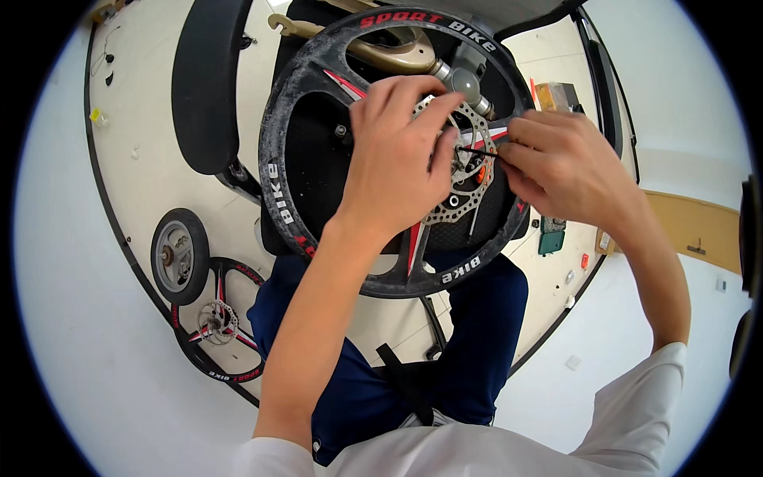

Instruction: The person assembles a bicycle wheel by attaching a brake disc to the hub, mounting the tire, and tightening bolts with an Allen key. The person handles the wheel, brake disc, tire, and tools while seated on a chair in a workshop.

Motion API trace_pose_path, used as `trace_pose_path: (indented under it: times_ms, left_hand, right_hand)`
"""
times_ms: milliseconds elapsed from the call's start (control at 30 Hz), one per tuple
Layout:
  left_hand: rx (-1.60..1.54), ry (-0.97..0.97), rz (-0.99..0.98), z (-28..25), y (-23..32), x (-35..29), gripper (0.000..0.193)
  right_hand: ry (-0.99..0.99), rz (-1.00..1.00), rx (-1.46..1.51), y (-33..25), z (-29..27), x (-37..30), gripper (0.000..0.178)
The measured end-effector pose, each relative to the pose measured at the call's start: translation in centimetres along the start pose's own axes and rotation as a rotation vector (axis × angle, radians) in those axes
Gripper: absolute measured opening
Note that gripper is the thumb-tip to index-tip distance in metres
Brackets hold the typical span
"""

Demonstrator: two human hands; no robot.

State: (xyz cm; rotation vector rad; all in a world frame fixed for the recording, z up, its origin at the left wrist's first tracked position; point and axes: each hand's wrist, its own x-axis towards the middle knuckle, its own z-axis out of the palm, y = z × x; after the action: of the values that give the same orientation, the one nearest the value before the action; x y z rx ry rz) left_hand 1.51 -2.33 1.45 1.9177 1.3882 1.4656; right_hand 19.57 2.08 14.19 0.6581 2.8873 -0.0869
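A black spoked bike wheel [279,155] lies flat in front of me across a black chair seat, over my knees. At its hub sits a perforated metal brake disc [454,215]. My left hand [397,151] is closed over the disc's left side, its thumb and forefinger bent toward the hub. My right hand [560,163] pinches a thin black rod, like a hex key [479,152], whose far end reaches the hub area. An orange part [481,173] and a small ring [454,201] show inside the disc. The left fingertips partly hide the hub.
A gold-coloured fork [389,57] lies beyond the hub, under the wheel's far rim. A black armrest [208,87] stands to the left. On the floor at lower left are a small tyred wheel [199,254] and another spoked wheel [226,375]. A green case [551,242] lies at right.
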Motion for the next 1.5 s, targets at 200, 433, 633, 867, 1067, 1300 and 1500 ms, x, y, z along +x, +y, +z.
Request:
trace_pose_path:
  times_ms: [200,433,633,867,1067,1300,1500]
  left_hand:
    - [-0.196,-0.329,0.113,1.2,0.1,2.4,0.028]
    - [-0.307,-0.508,-0.155,2.6,-0.1,4.9,0.017]
    - [-0.265,-0.446,-0.100,4.8,-0.9,5.4,0.019]
    - [-0.248,-0.464,-0.196,5.7,-1.6,5.0,0.025]
    - [-0.201,-0.569,-0.015,5.2,-2.6,5.0,0.022]
    - [-0.239,-0.463,-0.068,5.8,-1.5,3.6,0.019]
    - [-0.229,-0.433,-0.105,4.7,-0.3,3.3,0.027]
  right_hand:
    - [0.080,-0.084,-0.178,1.3,-0.4,0.0,0.026]
    - [0.404,0.190,0.256,1.5,2.5,-2.4,0.030]
    - [0.837,0.503,0.891,1.3,8.0,-2.4,0.044]
    - [1.033,0.458,1.030,2.5,11.8,-1.8,0.021]
    - [0.881,0.309,0.896,3.5,12.4,-3.5,0.018]
    - [0.989,0.597,1.076,1.5,13.3,-2.6,0.016]
    - [1.031,0.470,0.914,0.9,15.2,-1.7,0.014]
